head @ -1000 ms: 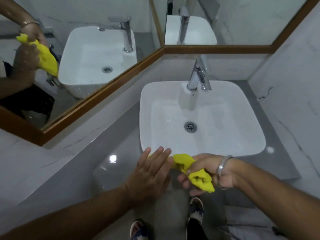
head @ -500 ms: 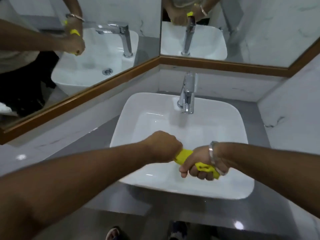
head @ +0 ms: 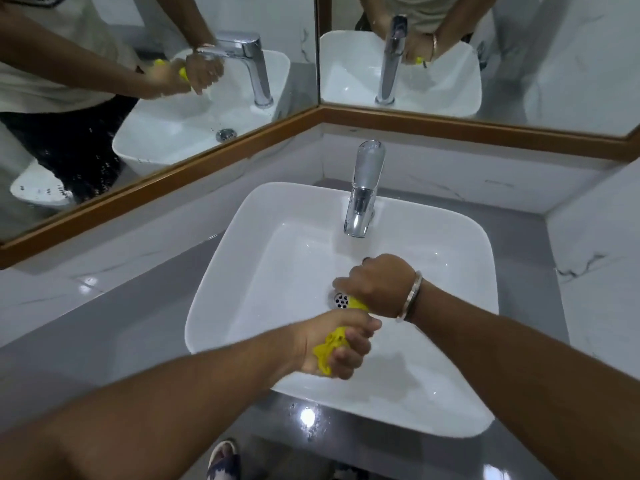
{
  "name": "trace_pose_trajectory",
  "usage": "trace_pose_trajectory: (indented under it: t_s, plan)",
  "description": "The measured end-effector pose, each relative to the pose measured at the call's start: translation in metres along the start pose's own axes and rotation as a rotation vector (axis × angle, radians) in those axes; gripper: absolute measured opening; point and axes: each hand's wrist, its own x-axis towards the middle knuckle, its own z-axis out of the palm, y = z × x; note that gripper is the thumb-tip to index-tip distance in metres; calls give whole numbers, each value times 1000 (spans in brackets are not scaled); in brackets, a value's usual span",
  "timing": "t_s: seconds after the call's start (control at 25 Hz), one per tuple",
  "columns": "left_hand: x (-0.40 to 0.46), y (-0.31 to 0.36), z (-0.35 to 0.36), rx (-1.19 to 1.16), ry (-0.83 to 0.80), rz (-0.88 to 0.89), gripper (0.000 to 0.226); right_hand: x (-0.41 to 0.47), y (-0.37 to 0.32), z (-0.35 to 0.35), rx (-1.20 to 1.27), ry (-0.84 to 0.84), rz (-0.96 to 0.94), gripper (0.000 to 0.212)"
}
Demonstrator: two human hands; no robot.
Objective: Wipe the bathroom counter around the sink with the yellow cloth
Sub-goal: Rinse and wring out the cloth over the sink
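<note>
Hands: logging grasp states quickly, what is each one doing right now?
Left hand: closed, gripping one end of the yellow cloth.
Right hand: closed, gripping the cloth's other end, over the sink.

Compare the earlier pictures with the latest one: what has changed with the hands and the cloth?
The left hand, open a second ago, has closed on the yellow cloth. Both hands moved from the counter's front edge to over the sink, the right hand now above the drain, twisting the cloth. The tap stays off.
</note>
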Motion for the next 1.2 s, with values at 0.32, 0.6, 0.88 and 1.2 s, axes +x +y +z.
trace_pose_trajectory:
  t_s: [0.32,0.6,0.88,1.2]
  plan:
    - [-4,3,-3,687,479,8,34,-14,-21,22,171,-57,227,26]
    - [-58,32,18,2003,912,307,55,-31,-12,-35,426,-293,411,59]
    - [-94,50,31,1361,617,351,37,-29,-9,-87,612,-263,467,41]
    - [-128,74,-6,1857,548,544,23,-29,-37,-104,769,-206,790,21]
